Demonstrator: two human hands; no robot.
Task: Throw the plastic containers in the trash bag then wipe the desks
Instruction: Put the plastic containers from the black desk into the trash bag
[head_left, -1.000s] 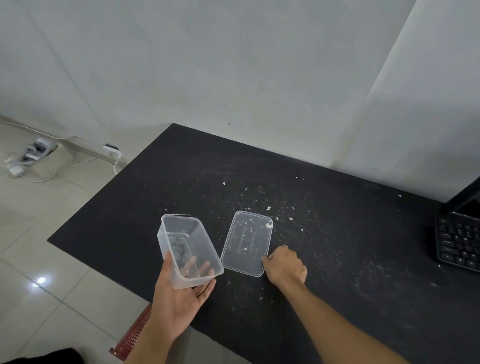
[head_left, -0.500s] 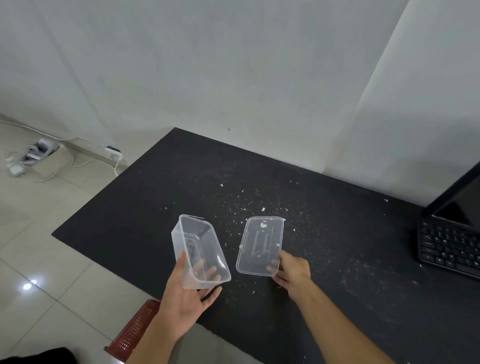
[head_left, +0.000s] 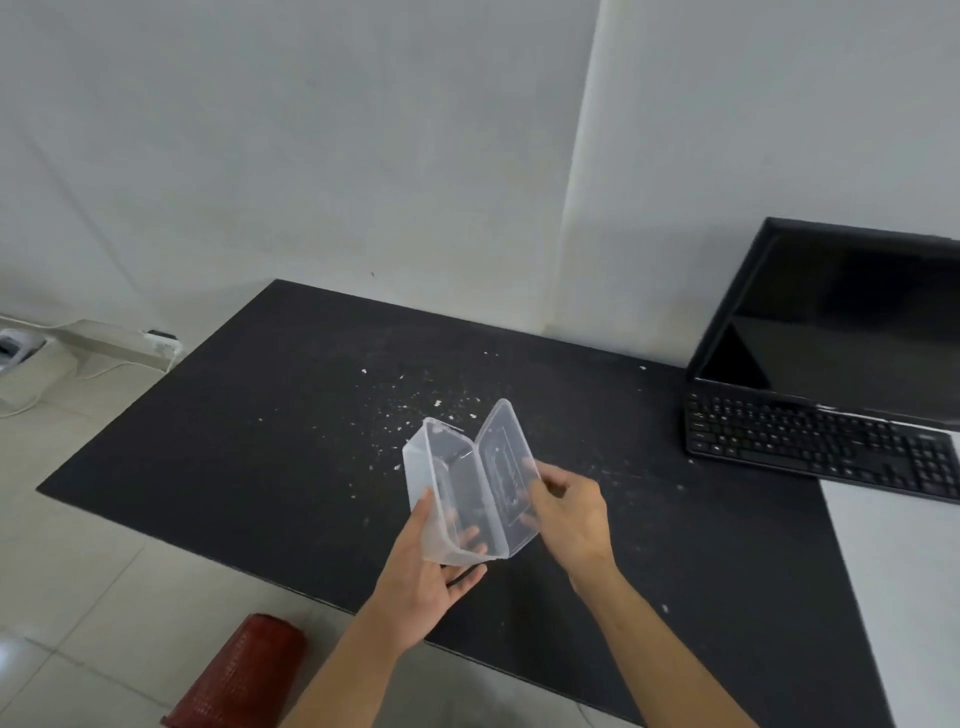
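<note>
The container (head_left: 432, 467) is gripped by the curled fingers (head_left: 465, 576) of the left hand (head_left: 423, 587). The lid (head_left: 506, 457), pinched by the right hand (head_left: 569, 512), is leaned against its rim.

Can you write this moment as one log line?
left hand: holds clear container | right hand: holds lid against container | desk: crumbs, unwiped

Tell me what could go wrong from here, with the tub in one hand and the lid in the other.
1. The right hand grips the lid at one edge, tilted against the container in the left hand; it could slip onto the desk.
2. Crumbs lie scattered toward the keyboard; wiping rightward might push them into the keys.
3. No trash bag is in view, so both pieces may travel loose.
</note>
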